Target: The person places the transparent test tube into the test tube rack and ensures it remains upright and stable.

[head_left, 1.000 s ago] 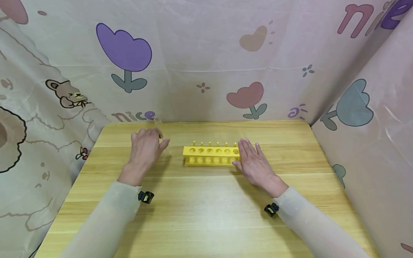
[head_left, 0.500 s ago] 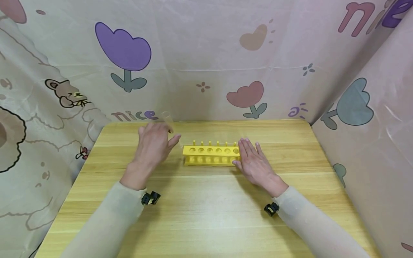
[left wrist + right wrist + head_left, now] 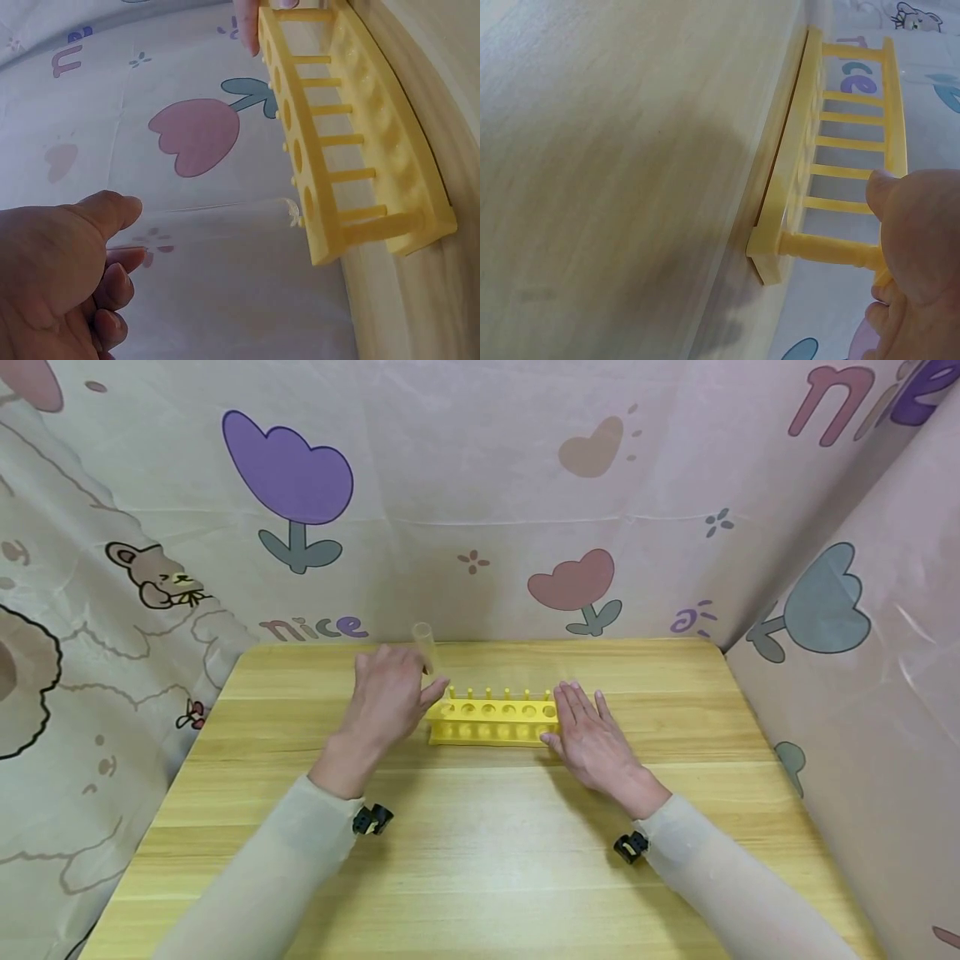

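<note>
Wearing pale sleeves [image 3: 270, 868], a person has both arms out over a light wooden table [image 3: 487, 868]. A little black thing [image 3: 372, 819] sits at the cuff of each sleeve. The right hand [image 3: 594, 742] has its fingers long and straight, and it rests on the right end of a yellow rack [image 3: 493, 720], with the thumb at the front. The left hand [image 3: 390, 689] is bent round and pinches a clear tube [image 3: 425, 645] between its thumb and fingers. The tube leans, with its top sticking up past the hand. Its low end is near the left end of the rack's top, but I cannot tell if the two touch. The rack stands on the table, toward the far side, between the two hands. It has six round holes [image 3: 487, 711] in a row on top, and six small pegs [image 3: 488, 694] stick up along its back. Behind the table hangs a pale cloth [image 3: 450, 460] with pictures on it. A pink flower [image 3: 572, 581] and a word "nice" [image 3: 327, 627] are low down, and a big purple flower [image 3: 296, 477] is higher up on the left
</note>
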Available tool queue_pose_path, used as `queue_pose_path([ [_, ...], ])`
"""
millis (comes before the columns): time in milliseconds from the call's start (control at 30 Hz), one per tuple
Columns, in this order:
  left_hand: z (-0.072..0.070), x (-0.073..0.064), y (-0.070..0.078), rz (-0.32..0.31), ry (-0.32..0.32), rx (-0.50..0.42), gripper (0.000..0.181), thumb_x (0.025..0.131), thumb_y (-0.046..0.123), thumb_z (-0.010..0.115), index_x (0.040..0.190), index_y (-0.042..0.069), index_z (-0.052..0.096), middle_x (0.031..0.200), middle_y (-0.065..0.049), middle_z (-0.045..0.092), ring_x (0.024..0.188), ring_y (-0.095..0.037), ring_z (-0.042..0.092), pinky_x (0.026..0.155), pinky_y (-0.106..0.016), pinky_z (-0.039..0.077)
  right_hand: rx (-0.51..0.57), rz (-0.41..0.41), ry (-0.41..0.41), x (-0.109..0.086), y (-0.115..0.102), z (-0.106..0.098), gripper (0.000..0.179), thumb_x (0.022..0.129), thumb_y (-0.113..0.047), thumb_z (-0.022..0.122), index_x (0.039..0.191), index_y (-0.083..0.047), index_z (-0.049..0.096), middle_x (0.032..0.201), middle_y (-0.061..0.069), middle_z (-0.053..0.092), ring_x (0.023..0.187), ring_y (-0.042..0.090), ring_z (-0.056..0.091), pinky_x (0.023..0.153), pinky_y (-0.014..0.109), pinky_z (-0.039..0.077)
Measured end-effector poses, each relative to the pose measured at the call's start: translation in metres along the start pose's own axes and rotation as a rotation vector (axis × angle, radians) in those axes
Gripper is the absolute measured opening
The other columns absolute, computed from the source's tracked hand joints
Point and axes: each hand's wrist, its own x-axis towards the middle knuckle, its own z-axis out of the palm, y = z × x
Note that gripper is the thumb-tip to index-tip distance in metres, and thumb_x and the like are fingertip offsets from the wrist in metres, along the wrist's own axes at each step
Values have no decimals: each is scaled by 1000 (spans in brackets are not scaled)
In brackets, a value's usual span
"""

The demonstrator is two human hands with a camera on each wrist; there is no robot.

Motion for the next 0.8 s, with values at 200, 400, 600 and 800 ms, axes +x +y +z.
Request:
queue_pose_path([
  [200,8,0,2,20,-9,20,39,100,43,73,107,5,71,93,-9,69,89,-31,54,81,-45,31,12,-1,4,0,0,1,80,112,-47,44,165,5,16,172,26,18,162,40,16,129,60,7],
  [400,19,-2,0,43,-13,35,38,100,42,74,101,5,69,83,-7,64,80,-29,50,77,-42,29,10,-5,15,-1,0,1,79,112,-47,45,165,6,17,171,27,22,161,40,17,129,60,8],
  [600,30,-5,-3,40,-30,38,37,99,40,75,102,4,70,87,-8,68,79,-27,50,77,-42,30,3,-1,9,0,0,0,79,112,-47,44,165,5,17,172,27,20,162,40,16,129,60,8],
  [800,39,-8,-6,42,-58,44,34,98,38,77,102,5,69,86,-7,68,80,-26,51,78,-41,32,2,-1,13,0,0,1,80,112,-47,45,165,5,18,171,27,23,161,40,18,129,60,8],
])
